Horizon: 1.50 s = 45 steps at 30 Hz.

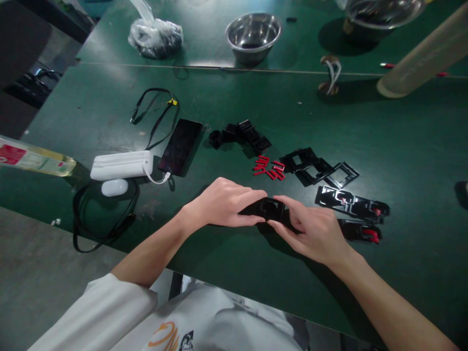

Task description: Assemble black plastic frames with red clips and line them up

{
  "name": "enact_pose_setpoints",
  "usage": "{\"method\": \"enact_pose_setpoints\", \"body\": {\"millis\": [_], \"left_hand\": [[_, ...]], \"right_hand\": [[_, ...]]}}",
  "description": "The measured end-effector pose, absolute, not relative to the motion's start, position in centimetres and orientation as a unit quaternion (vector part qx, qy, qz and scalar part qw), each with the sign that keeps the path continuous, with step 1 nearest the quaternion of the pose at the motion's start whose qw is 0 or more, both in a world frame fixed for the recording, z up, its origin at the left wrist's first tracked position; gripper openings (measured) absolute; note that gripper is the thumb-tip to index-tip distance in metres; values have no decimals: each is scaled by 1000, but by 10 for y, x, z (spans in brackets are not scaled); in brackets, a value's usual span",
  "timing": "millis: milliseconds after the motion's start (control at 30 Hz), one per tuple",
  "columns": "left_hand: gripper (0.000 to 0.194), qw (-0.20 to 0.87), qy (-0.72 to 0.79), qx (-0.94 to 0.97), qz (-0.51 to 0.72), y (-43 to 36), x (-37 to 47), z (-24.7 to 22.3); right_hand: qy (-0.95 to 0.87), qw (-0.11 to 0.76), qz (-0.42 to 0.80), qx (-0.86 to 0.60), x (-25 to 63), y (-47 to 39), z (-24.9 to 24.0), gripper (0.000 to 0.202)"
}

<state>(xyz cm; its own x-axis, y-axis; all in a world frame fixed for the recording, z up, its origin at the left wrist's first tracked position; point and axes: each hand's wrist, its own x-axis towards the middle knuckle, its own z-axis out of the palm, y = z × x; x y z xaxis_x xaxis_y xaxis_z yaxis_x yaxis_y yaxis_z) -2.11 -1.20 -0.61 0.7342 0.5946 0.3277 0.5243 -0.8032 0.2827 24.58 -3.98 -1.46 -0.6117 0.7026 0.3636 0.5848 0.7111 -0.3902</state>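
Observation:
Between my two hands is a black plastic part (pixel 271 208) with a rounded recess in its middle, held just above the green table. My left hand (pixel 232 204) pinches its left end between thumb and fingers. At the other end, my right hand (pixel 310 226) grips it the same way. Small red plastic pieces (pixel 268 166) lie in a loose group beyond my hands. Black square frames (pixel 310 165) overlap one another to the right of them. Beside my right hand lie a long black assembly (pixel 353 204) and a second black assembly (pixel 361 231), each with a red piece at its right end.
Black blocky parts (pixel 243 135) lie farther back. To the left are a phone (pixel 182 146) cabled to a white power bank (pixel 122 165), an earbud case (pixel 114 187) and a bottle (pixel 40 158). A steel bowl (pixel 253 36) and a plastic bag (pixel 155 38) stand at the back.

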Motion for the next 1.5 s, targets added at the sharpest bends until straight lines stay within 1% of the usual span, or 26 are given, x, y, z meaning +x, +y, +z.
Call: {"method": "enact_pose_setpoints", "body": {"millis": [733, 967, 1133, 1500], "left_hand": [[40, 79, 302, 927, 209, -12, -21, -7], [41, 70, 298, 931, 196, -13, -21, -8], [41, 71, 296, 929, 212, -13, -21, -7], [41, 79, 307, 931, 183, -13, -21, -6]], "right_hand": [[-891, 247, 126, -360, 244, -39, -14, 42], [-891, 247, 124, -359, 245, -39, -15, 39], [-890, 255, 124, -358, 246, -39, -15, 40], [-889, 228, 135, -373, 247, -39, -15, 42]]}}
